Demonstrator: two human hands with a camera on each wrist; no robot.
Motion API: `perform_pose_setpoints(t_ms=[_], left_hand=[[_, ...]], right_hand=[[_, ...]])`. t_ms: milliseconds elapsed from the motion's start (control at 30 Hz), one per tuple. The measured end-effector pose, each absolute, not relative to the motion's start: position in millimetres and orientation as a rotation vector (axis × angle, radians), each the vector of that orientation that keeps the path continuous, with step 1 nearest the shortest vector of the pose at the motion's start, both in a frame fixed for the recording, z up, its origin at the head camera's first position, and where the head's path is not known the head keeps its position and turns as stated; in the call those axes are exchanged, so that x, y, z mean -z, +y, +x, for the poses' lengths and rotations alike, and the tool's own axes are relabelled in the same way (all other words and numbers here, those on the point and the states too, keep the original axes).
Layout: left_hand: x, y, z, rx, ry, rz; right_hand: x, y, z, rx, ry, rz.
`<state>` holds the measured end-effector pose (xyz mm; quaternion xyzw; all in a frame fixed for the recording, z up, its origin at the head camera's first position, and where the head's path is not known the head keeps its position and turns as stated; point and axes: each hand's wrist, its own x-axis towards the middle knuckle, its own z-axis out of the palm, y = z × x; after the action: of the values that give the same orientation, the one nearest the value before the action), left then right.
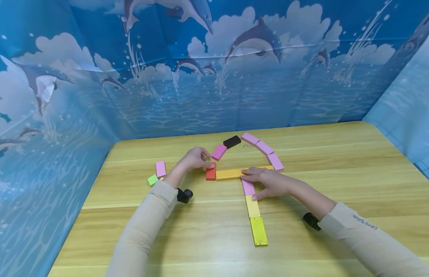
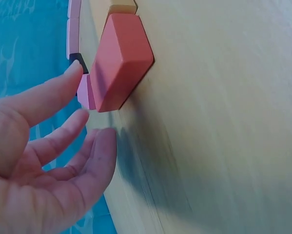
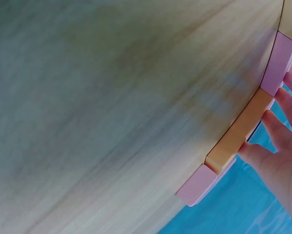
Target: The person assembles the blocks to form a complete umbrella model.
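Observation:
My left hand (image 1: 196, 158) is at the red block (image 1: 211, 175), at the left end of an orange row (image 1: 229, 175). In the left wrist view its fingers are loosely bent with nothing between them, and the red block (image 2: 124, 58) stands just beyond the fingertips. Spread fingers of my right hand (image 1: 271, 180) rest on the orange row, the thumb beside the stem's pale yellow block (image 1: 252, 207). The right wrist view has those fingertips along the orange block (image 3: 241, 131). A pink block (image 1: 248, 187) and a bright yellow block (image 1: 258, 231) complete the stem.
Above the row, an arc holds pink blocks (image 1: 264, 147) and a black block (image 1: 232, 142), with a gap near the top. Off to the left lie a loose pink block (image 1: 161, 168) and a green block (image 1: 152, 180). A dolphin-print curtain (image 1: 214, 96) hangs behind the wooden table (image 1: 339, 161).

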<state>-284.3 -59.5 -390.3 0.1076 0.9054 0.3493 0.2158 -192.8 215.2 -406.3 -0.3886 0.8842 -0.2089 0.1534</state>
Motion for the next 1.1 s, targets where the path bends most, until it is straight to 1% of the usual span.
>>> perform_pose_setpoints(t_ms=[333, 567, 800, 1100], left_hand=[[402, -65, -280, -1.001, 2.395, 0.341], [401, -60, -277, -1.055, 2.449, 0.362], [402, -57, -277, -1.091, 2.476, 0.301], [403, -56, -278, -1.141, 2.492, 0.316]], right_hand=[[408, 215, -191, 0.61, 2.535, -1.124], [404, 215, -189, 0.621, 2.533, -1.086], [404, 215, -189, 0.619, 2.535, -1.084], [404, 215, -190, 0.624, 2.535, -1.096]])
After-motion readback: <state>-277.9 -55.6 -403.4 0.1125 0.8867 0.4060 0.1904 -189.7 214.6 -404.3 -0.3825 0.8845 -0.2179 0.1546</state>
